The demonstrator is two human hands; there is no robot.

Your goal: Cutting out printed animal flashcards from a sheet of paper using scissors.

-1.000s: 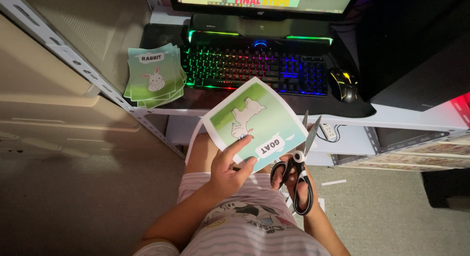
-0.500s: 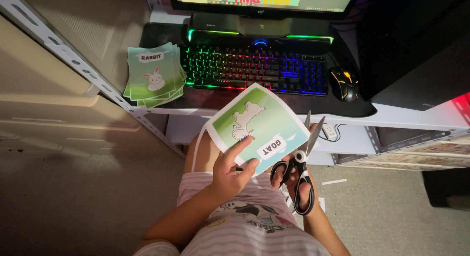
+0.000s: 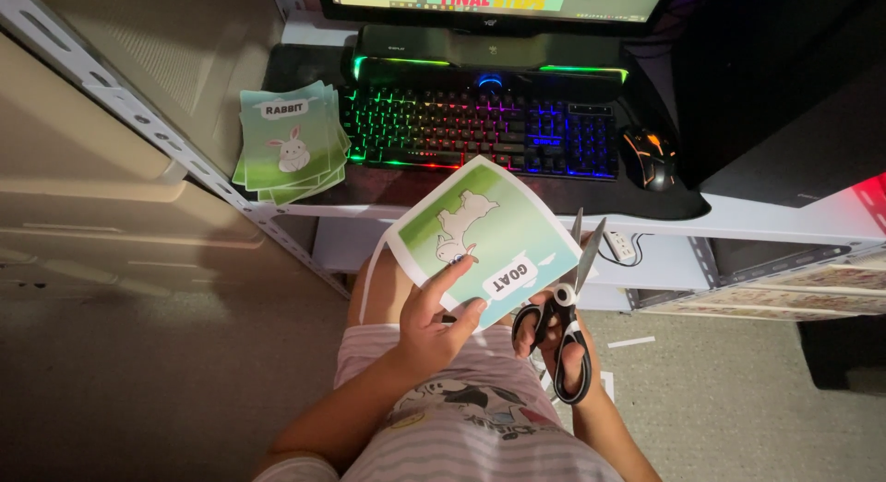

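Dim desk corner, viewed from above, listed left to right: beige panelled wall and a perforated metal upright (image 3: 138, 113); a fanned stack of green animal cards (image 3: 291, 145), top one showing a white rabbit, lying on the dark desk mat (image 3: 305, 62) just beside a rainbow-lit keyboard (image 3: 480, 127); an orange-lit mouse (image 3: 646, 159) further right; a monitor edge above; a white shelf board (image 3: 794, 219) at far right. Below the desk edge, the left hand (image 3: 434, 321) pinches a printed sheet (image 3: 480, 233) with a white animal on green, thumb on top near its lower border, fingers curled beneath; the sheet tilts over the lap. Just to its right, the right hand (image 3: 563, 348) grips black-handled scissors (image 3: 563, 302), fingers through the loops, blades parted and apparently meeting the sheet's right edge, though the contact is hard to judge. Risks: the sheet, held at one corner only, may flex and send a cut astray; the left fingertips sit near the blades' line. Paper scraps (image 3: 632, 342) lie on the floor.
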